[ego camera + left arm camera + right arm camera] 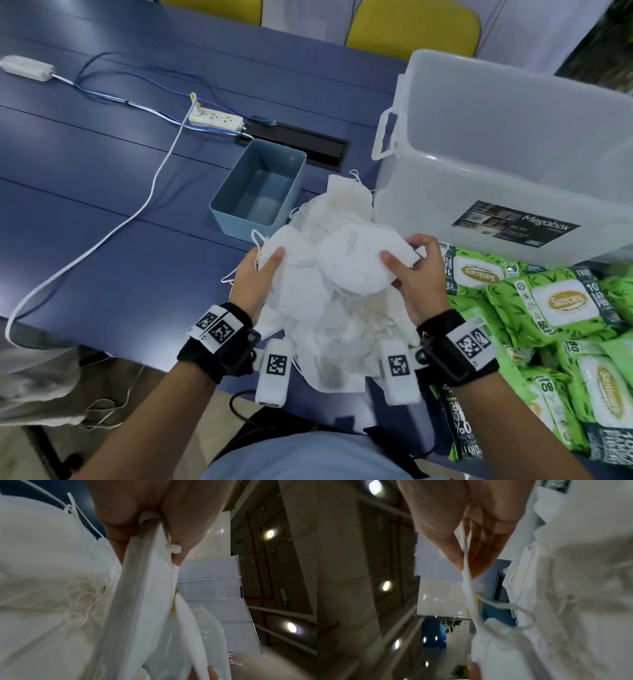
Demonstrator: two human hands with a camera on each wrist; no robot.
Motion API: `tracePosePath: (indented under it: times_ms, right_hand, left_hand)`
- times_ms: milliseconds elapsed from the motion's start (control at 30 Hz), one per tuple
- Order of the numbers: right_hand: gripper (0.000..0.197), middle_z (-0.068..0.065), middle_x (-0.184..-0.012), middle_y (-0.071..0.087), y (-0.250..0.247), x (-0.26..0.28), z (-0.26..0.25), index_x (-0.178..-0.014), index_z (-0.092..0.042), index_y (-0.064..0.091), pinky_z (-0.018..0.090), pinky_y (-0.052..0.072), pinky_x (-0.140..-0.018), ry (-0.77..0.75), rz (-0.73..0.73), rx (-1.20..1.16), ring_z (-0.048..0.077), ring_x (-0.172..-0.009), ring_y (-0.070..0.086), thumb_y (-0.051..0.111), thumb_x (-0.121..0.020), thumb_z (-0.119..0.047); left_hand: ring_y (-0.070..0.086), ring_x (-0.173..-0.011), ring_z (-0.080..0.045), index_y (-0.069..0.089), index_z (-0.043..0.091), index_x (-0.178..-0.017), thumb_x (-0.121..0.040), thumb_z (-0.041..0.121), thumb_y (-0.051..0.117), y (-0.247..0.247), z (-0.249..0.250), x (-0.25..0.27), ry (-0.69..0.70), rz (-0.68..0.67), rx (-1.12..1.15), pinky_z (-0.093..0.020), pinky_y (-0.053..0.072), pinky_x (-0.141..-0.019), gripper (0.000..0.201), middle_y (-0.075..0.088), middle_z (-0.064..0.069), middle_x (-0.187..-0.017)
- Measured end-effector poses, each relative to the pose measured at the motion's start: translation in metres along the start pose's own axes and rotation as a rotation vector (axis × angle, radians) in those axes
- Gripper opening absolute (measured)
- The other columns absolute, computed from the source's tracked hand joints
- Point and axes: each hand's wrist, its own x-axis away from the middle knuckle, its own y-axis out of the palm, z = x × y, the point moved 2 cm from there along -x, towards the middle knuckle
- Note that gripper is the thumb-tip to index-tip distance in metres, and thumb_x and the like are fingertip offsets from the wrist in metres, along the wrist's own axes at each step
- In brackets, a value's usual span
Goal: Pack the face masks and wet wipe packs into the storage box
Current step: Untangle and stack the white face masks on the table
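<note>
A heap of white face masks (329,308) lies on the blue table before me. My left hand (262,274) grips a bunch of masks at the heap's left side, thumb on top; the left wrist view shows the masks (145,588) clamped between thumb and fingers. My right hand (407,265) pinches a folded mask (356,260) at the heap's top right; the mask's thin edge (467,574) runs between thumb and fingers in the right wrist view. The clear Megabox storage box (513,164) stands open at the right. Green wet wipe packs (555,308) lie in front of it.
A small light-blue bin (257,188) stands just behind the mask heap. A white power strip (215,119) with white and blue cables lies further back left, next to a black cable slot (301,144). Yellow chairs (411,27) stand beyond the table.
</note>
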Motion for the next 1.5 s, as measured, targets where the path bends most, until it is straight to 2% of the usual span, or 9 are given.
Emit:
tracePosePath:
  times_ms: [100,233,400,467,567,733,967,1300,1500]
  right_hand:
    - [0.05,0.002,-0.099,0.063,0.007,0.012,0.001,-0.102,-0.024,0.044,0.033,0.056,-0.067,0.071,-0.114,-0.185,0.016,-0.086,0.064,0.061,-0.078,0.017]
    - [0.033,-0.006,-0.095,0.06,0.024,0.027,0.014,-0.087,-0.028,0.053,0.041,0.047,-0.083,-0.103,-0.13,0.265,0.016,-0.096,0.057,0.075,-0.071,-0.01]
    - [0.024,-0.017,-0.078,0.056,0.031,0.035,0.014,-0.083,-0.023,0.055,0.01,0.036,-0.064,-0.233,-0.127,0.541,-0.003,-0.067,0.049,0.077,-0.076,-0.017]
    - [0.022,-0.016,-0.078,0.056,0.034,0.035,0.015,-0.086,-0.018,0.057,0.009,0.036,-0.063,-0.211,-0.163,0.568,-0.005,-0.065,0.048,0.077,-0.077,-0.02]
    - [0.02,-0.015,-0.082,0.058,0.038,0.031,0.017,-0.09,-0.017,0.06,0.009,0.036,-0.064,-0.224,-0.204,0.592,-0.006,-0.068,0.05,0.076,-0.078,-0.023]
    - [0.035,-0.012,-0.094,0.046,0.021,0.032,0.028,-0.117,-0.038,0.059,0.01,0.038,-0.066,-0.283,-0.262,0.634,0.004,-0.066,0.046,0.069,-0.084,-0.035]
    - [0.103,0.008,-0.148,0.025,-0.002,0.069,0.082,-0.146,-0.027,0.026,0.042,0.025,-0.11,-0.274,-0.828,1.442,0.028,-0.136,0.026,0.07,-0.061,-0.065]
    - [0.06,0.006,-0.143,0.042,0.005,0.044,0.074,-0.144,-0.02,0.035,0.039,0.037,-0.104,-0.297,-0.748,1.323,0.027,-0.126,0.043,0.057,-0.088,-0.031]
    - [0.029,0.007,-0.114,0.069,-0.021,0.017,0.028,-0.114,-0.011,0.067,0.032,0.047,-0.096,-0.178,-0.271,0.877,0.021,-0.103,0.064,0.06,-0.09,-0.025]
  left_hand:
    - [0.066,-0.082,-0.017,0.058,0.011,-0.121,-0.098,0.021,0.051,0.015,-0.003,-0.004,-0.092,-0.04,0.081,-0.027,0.055,-0.065,0.026,0.069,-0.002,-0.098]
    - [0.066,-0.105,-0.027,0.054,0.011,-0.129,-0.097,0.026,0.05,0.032,-0.007,-0.006,-0.179,-0.076,0.156,-0.042,0.054,-0.087,0.035,0.067,-0.01,-0.119]
    - [0.069,-0.099,-0.009,0.051,0.005,-0.127,-0.099,0.047,0.039,0.048,0.001,-0.001,-0.149,-0.197,0.189,-0.026,0.054,-0.088,0.051,0.062,-0.02,-0.116]
    - [0.064,-0.112,-0.022,0.052,0.007,-0.131,-0.087,0.058,0.053,0.048,0.002,0.0,-0.13,-0.275,0.198,-0.04,0.049,-0.099,0.068,0.062,-0.018,-0.124]
    - [0.064,-0.11,-0.031,0.056,0.008,-0.123,-0.074,0.03,0.078,0.041,-0.003,0.0,-0.063,-0.159,0.064,-0.051,0.048,-0.098,0.059,0.067,-0.013,-0.118]
    - [0.064,-0.1,-0.025,0.056,0.005,-0.117,-0.082,-0.001,0.069,0.022,0.005,-0.007,0.046,0.046,0.015,-0.039,0.052,-0.09,0.037,0.068,-0.006,-0.106]
    - [0.062,-0.11,-0.029,0.056,0.006,-0.117,-0.084,0.004,0.069,-0.007,0.016,-0.02,0.071,0.161,0.071,-0.047,0.048,-0.099,0.036,0.067,-0.006,-0.109]
    - [0.064,-0.108,-0.028,0.057,0.004,-0.122,-0.083,0.006,0.07,-0.007,0.002,-0.009,0.032,0.179,0.063,-0.05,0.048,-0.098,0.04,0.067,-0.011,-0.116]
    - [0.063,-0.109,-0.029,0.056,0.005,-0.123,-0.084,0.007,0.07,-0.009,0.005,-0.01,0.042,0.22,0.104,-0.05,0.05,-0.096,0.041,0.065,-0.012,-0.119]
